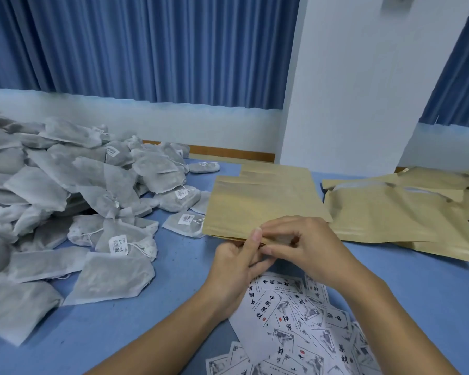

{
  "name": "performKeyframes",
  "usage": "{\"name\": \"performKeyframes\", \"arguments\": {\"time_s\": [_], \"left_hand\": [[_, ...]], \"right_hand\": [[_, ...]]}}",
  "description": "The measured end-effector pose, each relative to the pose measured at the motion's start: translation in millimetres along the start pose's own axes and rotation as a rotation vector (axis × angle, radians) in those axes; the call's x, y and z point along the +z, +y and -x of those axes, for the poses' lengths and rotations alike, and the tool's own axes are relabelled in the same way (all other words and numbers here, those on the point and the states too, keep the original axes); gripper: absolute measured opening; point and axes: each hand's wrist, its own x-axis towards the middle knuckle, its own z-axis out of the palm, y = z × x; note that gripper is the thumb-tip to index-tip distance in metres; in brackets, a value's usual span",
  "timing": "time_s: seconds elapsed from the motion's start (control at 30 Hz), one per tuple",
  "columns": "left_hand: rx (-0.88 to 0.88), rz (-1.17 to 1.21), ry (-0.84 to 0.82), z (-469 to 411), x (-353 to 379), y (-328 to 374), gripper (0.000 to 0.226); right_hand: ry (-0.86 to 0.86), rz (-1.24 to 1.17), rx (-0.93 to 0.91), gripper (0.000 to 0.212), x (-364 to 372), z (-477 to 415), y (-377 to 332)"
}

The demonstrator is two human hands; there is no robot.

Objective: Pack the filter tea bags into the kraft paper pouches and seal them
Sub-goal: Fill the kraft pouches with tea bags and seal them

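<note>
A flat kraft paper pouch (263, 201) lies on top of a small stack in the middle of the blue table (146, 328). My left hand (237, 269) and my right hand (303, 247) meet at its near edge, and both pinch that edge between thumb and fingers. What lies between the fingertips is hidden. A big heap of grey filter tea bags (65, 196) with small white tags fills the left side of the table. More kraft pouches (395, 209), some bulging, lie overlapped at the right.
Several white printed labels (298, 320) with black characters lie scattered under my forearms near the table's front edge. A white pillar (349, 90) and blue curtains (146, 44) stand behind the table.
</note>
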Motion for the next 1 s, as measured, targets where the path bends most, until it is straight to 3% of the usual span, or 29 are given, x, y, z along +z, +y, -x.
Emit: {"name": "performKeyframes", "arguments": {"time_s": [0.23, 0.4, 0.53, 0.67, 0.73, 0.87, 1.0], "left_hand": [[0.018, 0.026, 0.001, 4.7, 2.2, 7.1, 0.047], [0.05, -0.014, -0.054, 6.0, 4.0, 7.7, 0.035], [0.019, -0.047, -0.039, 5.9, 0.5, 3.1, 0.028], [-0.043, 0.161, 0.029, 2.3, -7.1, 6.6, 0.033], [-0.038, 0.172, 0.084, -0.2, -4.6, 12.1, 0.025], [-0.029, -0.069, 0.21, -0.2, -1.6, 15.5, 0.04], [-0.042, -0.324, 0.206, 4.1, -5.2, 18.8, 0.061]], "right_hand": [[-0.007, -0.312, 0.049, 0.036, -2.1, -3.7, 10.6], [0.017, -0.472, 0.054, 0.027, -6.0, -1.9, 18.0], [-0.002, -0.244, -0.039, 0.015, -7.8, -0.3, 13.1], [0.01, -0.035, -0.092, 0.008, -5.7, -1.9, 2.9], [0.049, 0.013, -0.108, 0.01, -2.2, -2.8, -4.0], [0.127, 0.416, -0.221, 0.013, 9.8, -3.0, -16.2], [0.123, 0.686, -0.047, 0.036, 15.9, -1.3, -15.8]]}}
